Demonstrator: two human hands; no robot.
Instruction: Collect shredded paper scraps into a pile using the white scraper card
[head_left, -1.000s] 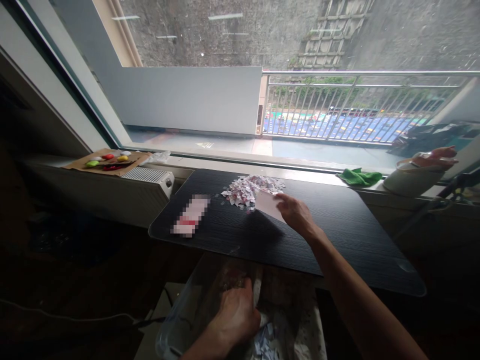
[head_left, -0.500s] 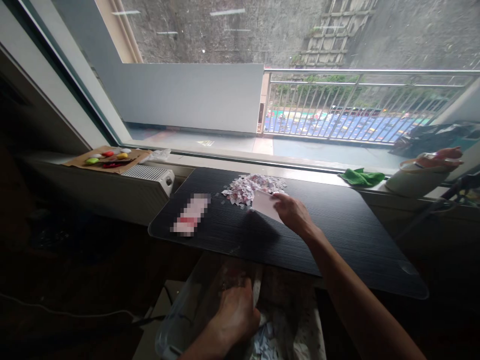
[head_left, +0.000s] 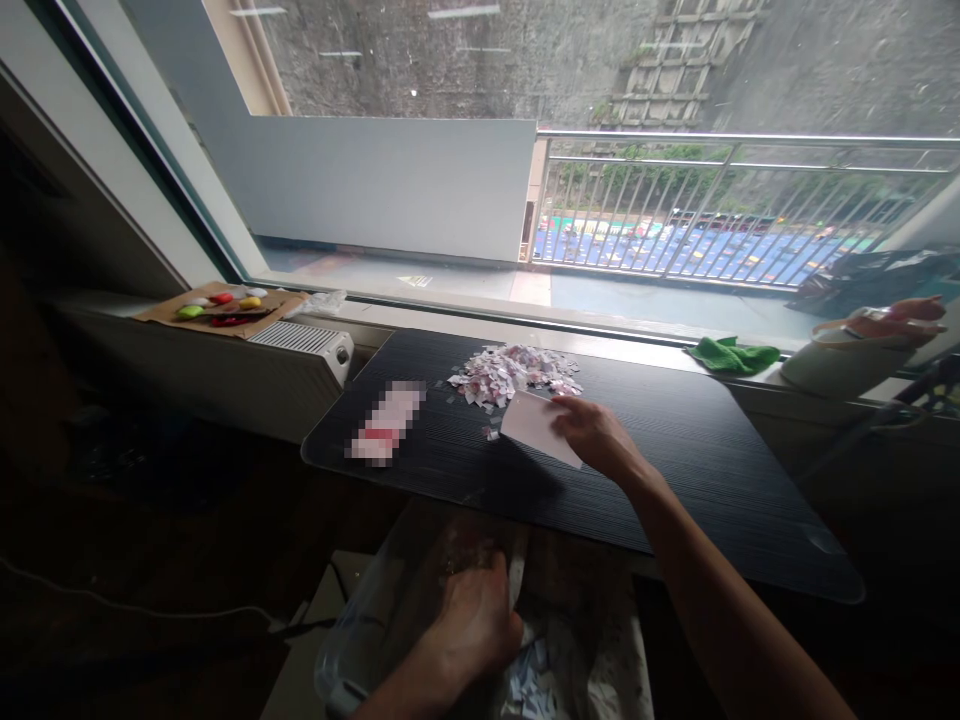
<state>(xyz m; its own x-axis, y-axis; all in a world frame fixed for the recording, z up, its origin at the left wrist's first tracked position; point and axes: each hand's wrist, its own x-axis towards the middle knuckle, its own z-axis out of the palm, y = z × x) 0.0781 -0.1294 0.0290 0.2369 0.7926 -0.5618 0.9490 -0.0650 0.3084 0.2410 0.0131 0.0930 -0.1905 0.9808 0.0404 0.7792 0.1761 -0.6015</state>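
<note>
My right hand (head_left: 592,432) pinches a white card (head_left: 534,425), held slanted just above the black tabletop (head_left: 675,470). Beyond the card lies a heap of small torn paper pieces (head_left: 510,375). A few loose scraps (head_left: 491,432) sit beside the card's left edge. Below the table's near edge, my left hand (head_left: 480,610) is closed at the edge of a clear plastic bin (head_left: 352,625); its fingertips are partly hidden in shadow. More paper scraps (head_left: 531,680) show low down, to the right of that hand.
A blurred-out pink and white item (head_left: 386,425) lies on the table's left part. On the window ledge are a green cloth (head_left: 733,355), a pale pot (head_left: 829,360) and brown cardboard (head_left: 266,318) with coloured pieces. A white radiator (head_left: 307,345) stands left of the table.
My right hand has drawn the card slightly back toward me from the heap. Loose scraps now show beside the card. My left hand stays almost in place; the view has shifted slightly.
</note>
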